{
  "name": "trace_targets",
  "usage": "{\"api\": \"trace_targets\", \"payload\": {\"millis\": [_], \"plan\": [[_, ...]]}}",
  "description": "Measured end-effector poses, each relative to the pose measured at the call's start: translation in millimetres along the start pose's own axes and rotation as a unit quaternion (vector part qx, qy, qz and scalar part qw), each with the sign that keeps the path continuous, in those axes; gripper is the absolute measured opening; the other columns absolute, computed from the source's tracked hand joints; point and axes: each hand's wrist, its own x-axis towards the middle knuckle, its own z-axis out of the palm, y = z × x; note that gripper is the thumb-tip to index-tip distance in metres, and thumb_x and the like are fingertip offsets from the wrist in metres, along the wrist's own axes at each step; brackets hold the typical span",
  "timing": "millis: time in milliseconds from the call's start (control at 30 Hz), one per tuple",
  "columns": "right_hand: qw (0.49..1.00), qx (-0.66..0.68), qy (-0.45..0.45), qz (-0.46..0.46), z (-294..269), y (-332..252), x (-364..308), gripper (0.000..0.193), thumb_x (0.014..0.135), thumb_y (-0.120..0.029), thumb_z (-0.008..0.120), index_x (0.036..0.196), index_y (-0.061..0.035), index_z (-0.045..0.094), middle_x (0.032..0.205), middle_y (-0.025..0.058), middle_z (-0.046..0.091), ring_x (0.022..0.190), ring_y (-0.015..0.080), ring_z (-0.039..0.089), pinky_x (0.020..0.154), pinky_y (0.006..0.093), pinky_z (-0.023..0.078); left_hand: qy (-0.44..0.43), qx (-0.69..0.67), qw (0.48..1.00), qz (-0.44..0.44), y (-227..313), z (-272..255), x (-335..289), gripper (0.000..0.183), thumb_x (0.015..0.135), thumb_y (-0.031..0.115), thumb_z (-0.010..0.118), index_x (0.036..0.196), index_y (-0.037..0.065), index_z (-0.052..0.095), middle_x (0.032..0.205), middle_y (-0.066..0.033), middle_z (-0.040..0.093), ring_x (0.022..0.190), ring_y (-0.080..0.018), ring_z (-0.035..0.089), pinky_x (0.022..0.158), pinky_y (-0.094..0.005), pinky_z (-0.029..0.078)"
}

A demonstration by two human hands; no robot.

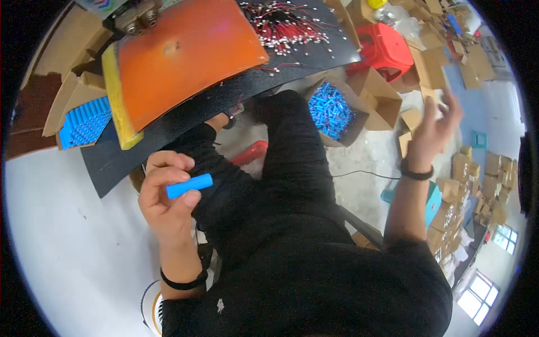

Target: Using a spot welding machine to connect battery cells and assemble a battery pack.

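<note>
A blue cylindrical battery cell [190, 186] lies between the thumb and fingers of my left hand [168, 194], held in front of my lap near the table's left end. My right hand [435, 132] is raised off to the right, slightly blurred, fingers apart and nothing visible in it. Rows of similar blue cells [84, 123] fill a cardboard box at the left table edge. More blue cells [330, 111] lie jumbled in an open carton on the floor, between my knee and my right hand.
An orange mat [185, 56] with a yellow edge covers part of the black table [303, 62]. Red and black wires with white connectors [286, 33] are heaped at its far side. A red plastic stool [387, 50], an empty-looking carton [376, 101] and stacked boxes [449, 219] stand right.
</note>
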Motion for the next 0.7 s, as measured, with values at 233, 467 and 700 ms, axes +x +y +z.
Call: {"api": "trace_targets", "payload": {"millis": [233,467,700], "plan": [[0.976,0.139,-0.168,0.022,44.2,-3.7,-30.5,0.022,0.083,-0.007,0.063,0.104,-0.0076,0.065,0.109,0.0126,0.056,0.104,0.0272,0.053,0.09,0.0354,0.042,-0.021,-0.043,0.988,-0.147,4.7,12.8,-5.2,0.033,0.078,0.017,0.075,0.098,0.0,0.054,0.091,-0.0166,0.061,0.08,-0.0227,0.06,0.072,-0.0345,0.051],[0.947,0.16,-0.277,-0.038,130.7,-28.8,-2.6,0.019,0.083,-0.014,0.064,0.1,-0.0063,0.067,0.096,0.0133,0.062,0.097,0.0313,0.059,0.085,0.0392,0.047,-0.057,0.032,0.986,-0.155,-4.7,22.8,-4.9,0.023,0.077,0.001,0.068,0.1,-0.003,0.064,0.087,-0.0073,0.058,0.078,-0.0149,0.056,0.07,-0.0246,0.044],[0.942,-0.045,-0.321,-0.09,218.0,-27.5,4.0,0.022,0.084,-0.024,0.061,0.093,-0.0041,0.067,0.096,0.017,0.062,0.095,0.0361,0.059,0.082,0.0432,0.048,-0.098,0.103,0.979,-0.143,-3.0,25.9,-5.7,0.025,0.077,0.003,0.069,0.101,-0.003,0.065,0.088,-0.0067,0.058,0.078,-0.0132,0.055,0.071,-0.0241,0.043]]}}
